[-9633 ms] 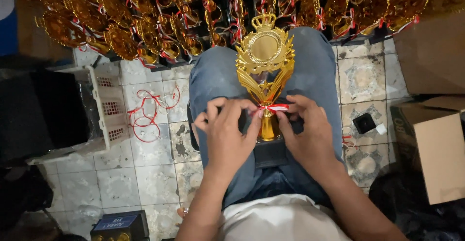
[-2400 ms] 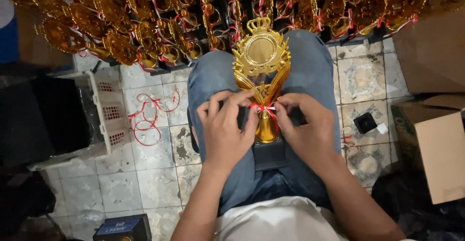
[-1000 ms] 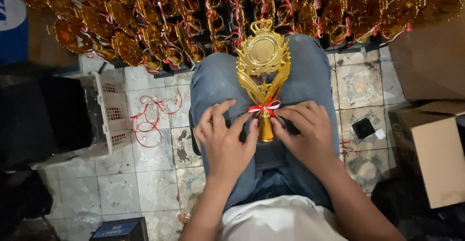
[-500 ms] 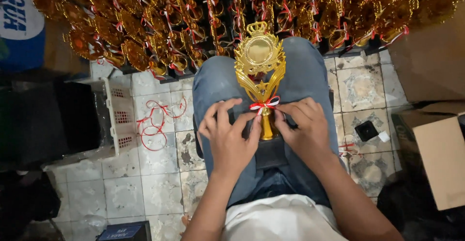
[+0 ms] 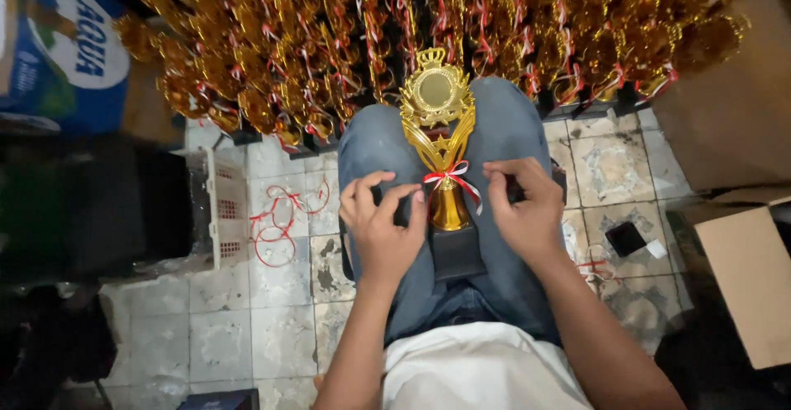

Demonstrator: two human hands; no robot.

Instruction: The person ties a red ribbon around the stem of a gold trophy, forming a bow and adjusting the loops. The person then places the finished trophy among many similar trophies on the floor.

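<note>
Gold trophy (image 5: 437, 121) with ribbon (image 5: 451, 181) between loosely open, empty hands (image 5: 457, 216).

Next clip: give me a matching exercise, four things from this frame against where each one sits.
Things:
1. gold plastic trophy
2. red-and-white ribbon bow
3. white plastic basket
4. brown cardboard box

Places:
A. on the tiled floor, at the frame's left
B. on the person's lap, between the knees
C. at the frame's right edge, flaps open
D. tied round the trophy's stem

The left hand and right hand flank the stem.

Pairs: 1-B, 2-D, 3-A, 4-C
</note>
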